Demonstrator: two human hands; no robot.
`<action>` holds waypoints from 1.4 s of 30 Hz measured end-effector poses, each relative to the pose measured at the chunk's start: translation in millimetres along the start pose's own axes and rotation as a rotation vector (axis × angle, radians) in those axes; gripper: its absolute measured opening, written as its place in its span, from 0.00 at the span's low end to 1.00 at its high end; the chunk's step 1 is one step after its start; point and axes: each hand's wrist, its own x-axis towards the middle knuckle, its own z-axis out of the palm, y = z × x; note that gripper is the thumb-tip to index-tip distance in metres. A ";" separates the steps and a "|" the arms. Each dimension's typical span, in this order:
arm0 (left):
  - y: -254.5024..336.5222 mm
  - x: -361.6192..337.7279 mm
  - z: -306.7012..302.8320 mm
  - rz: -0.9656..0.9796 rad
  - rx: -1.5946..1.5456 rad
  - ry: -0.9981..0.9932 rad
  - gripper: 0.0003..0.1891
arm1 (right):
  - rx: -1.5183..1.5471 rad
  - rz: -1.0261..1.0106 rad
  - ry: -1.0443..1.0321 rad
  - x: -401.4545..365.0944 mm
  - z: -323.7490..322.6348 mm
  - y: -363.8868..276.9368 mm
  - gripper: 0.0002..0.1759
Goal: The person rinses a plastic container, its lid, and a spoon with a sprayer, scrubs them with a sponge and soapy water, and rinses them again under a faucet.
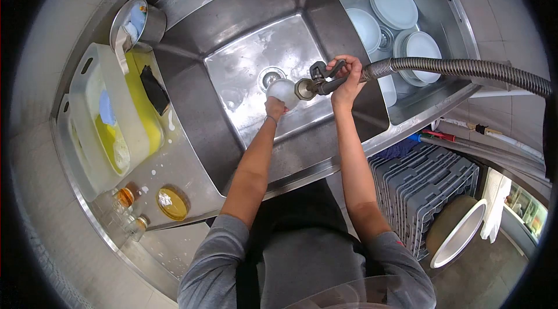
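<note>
one pale bowl [281,90] just ahead of left hand [275,107], edge in its curled grip

We note a stainless-steel sink unit [415,124]. Its left drainboard [185,170] bears white spots [171,120] and supports a metal pot [154,25], translucent tubs [94,83], an amber dish [172,203] and glass vessels [137,226]. In the right basin [414,103] we record stacked white plates [396,4].

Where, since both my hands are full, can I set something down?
Free: the grey steel sink floor beyond the round metal drain; the white-spotted steel counter between the round yellow dish and sink. Crowded: the right steel compartment, under white round plates.
</note>
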 end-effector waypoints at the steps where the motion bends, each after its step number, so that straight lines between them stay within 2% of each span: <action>1: 2.8 -2.7 -1.3 -0.003 0.009 0.005 0.06 | -0.023 -0.010 0.001 0.8 -0.7 1.2 0.29; 5: 7.0 -9.2 -4.8 0.033 -0.017 0.029 0.05 | 0.120 -0.024 0.040 1.6 1.4 0.7 0.22; 7: 3.8 -7.3 -5.6 0.071 -0.039 0.045 0.05 | 0.124 -0.009 0.037 2.2 0.6 1.8 0.21; 8: 2.3 -6.1 -7.1 0.111 0.045 0.043 0.05 | 0.126 -0.002 0.037 2.5 0.1 2.3 0.21; 10: 18.6 -23.1 -18.7 0.194 0.213 0.037 0.05 | 0.060 0.010 0.004 2.0 -0.3 0.2 0.27; 13: 37.7 -49.6 -40.0 0.559 0.594 0.299 0.06 | 0.034 0.041 -0.019 -1.2 -5.7 -6.1 0.32; 14: 43.9 -54.3 -50.0 0.513 0.537 0.274 0.04 | 0.038 0.054 -0.022 -0.3 -9.6 -7.6 0.33; 17: 42.2 -56.0 -82.2 0.676 0.188 0.221 0.05 | 0.021 0.046 -0.009 3.9 -23.0 -13.3 0.36; 20: 50.7 -76.8 -104.1 0.840 0.021 0.346 0.07 | 0.085 -0.028 0.004 12.2 -34.9 -12.9 0.25; 23: 47.6 -79.4 -116.7 0.918 -0.156 0.371 0.06 | 0.100 -0.023 0.022 21.1 -39.7 -16.7 0.25; 27: 34.1 -58.7 -117.8 0.715 -0.602 0.171 0.06 | 0.056 -0.014 0.038 24.0 -44.1 -13.7 0.27; 30: 21.9 -45.2 -101.6 0.533 -0.440 0.286 0.09 | 0.040 -0.001 0.039 20.4 -44.0 -9.8 0.28; 33: -15.7 -19.7 -71.8 0.481 0.121 0.399 0.09 | 0.015 0.010 0.038 15.0 -42.9 -6.4 0.28; 36: -30.8 -16.3 -46.6 0.526 0.417 0.375 0.18 | 0.038 0.017 0.029 11.6 -39.9 -3.1 0.29; 39: -24.9 -16.5 -38.0 0.502 0.422 0.162 0.26 | 0.052 -0.007 -0.010 11.2 -39.4 -2.3 0.29; 40: -19.4 -14.7 -37.9 0.395 0.416 0.095 0.28 | 0.050 -0.003 -0.005 11.9 -38.9 -2.5 0.29; 42: -8.7 -12.9 -38.2 0.338 0.489 0.090 0.27 | 0.046 0.008 0.006 12.8 -38.6 -4.6 0.30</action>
